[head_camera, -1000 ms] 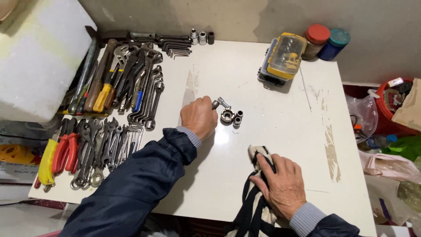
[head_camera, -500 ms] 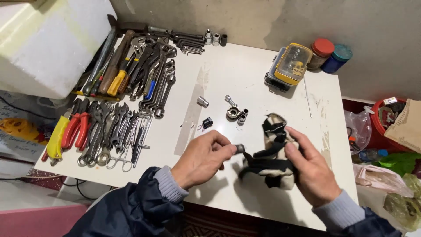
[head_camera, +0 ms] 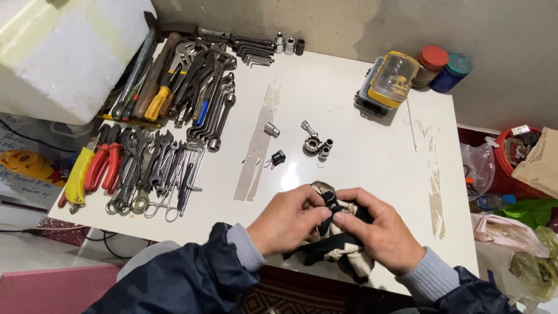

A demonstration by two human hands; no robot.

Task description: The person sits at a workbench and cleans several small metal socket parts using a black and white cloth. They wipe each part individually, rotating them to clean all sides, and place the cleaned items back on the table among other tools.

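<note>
Both hands meet at the near edge of the white bench (head_camera: 360, 145) — left hand (head_camera: 288, 221) and right hand (head_camera: 378, 229) pinching a black-and-cream cloth pouch (head_camera: 340, 244) between fingers pressed together. Loose sockets (head_camera: 317, 145) lie just beyond; pliers and wrenches (head_camera: 151, 163) line the left side.

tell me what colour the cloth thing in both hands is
The cloth pouch is cream with black straps, seen best in the head view.

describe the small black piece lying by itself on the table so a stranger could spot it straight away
On the white table, look just beyond both hands, left of the cluster of metal sockets. The small black piece lies there alone; unlike its shiny silver neighbours, it is dark and boxy.
</note>
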